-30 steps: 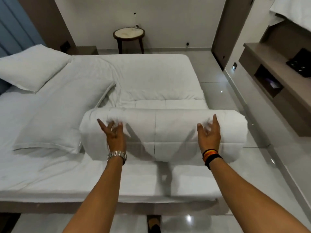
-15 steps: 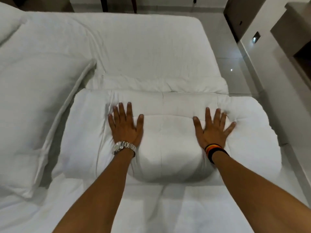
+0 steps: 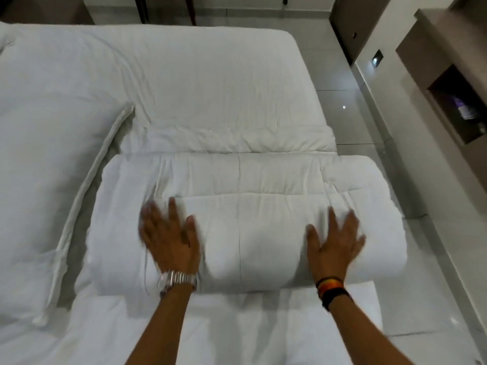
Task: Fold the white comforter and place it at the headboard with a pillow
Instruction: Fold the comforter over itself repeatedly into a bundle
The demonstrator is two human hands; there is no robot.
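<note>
The white comforter [image 3: 247,206] lies folded into a thick bundle across the near side of the bed, its right end hanging past the mattress edge. Another layer of it [image 3: 210,85] stays spread flat beyond the bundle. My left hand [image 3: 168,238] rests flat on the bundle's left part, fingers spread and blurred. My right hand [image 3: 334,241] presses flat on its right part, fingers also apart and blurred. Neither hand grips the fabric. A white pillow [image 3: 52,159] lies at the left, its flanged edge close to the bundle.
The bed [image 3: 237,333] with its white sheet fills the near foreground. Glossy tiled floor [image 3: 350,109] runs along the bed's right side. A wall unit with an open niche [image 3: 458,101] stands at the right. Dark table legs [image 3: 189,9] show at the top.
Both hands slid slightly toward me and apart over the bundle, now blurred with motion. One second ago they held the comforter's raised fold; since then it has been laid down and flattened.
</note>
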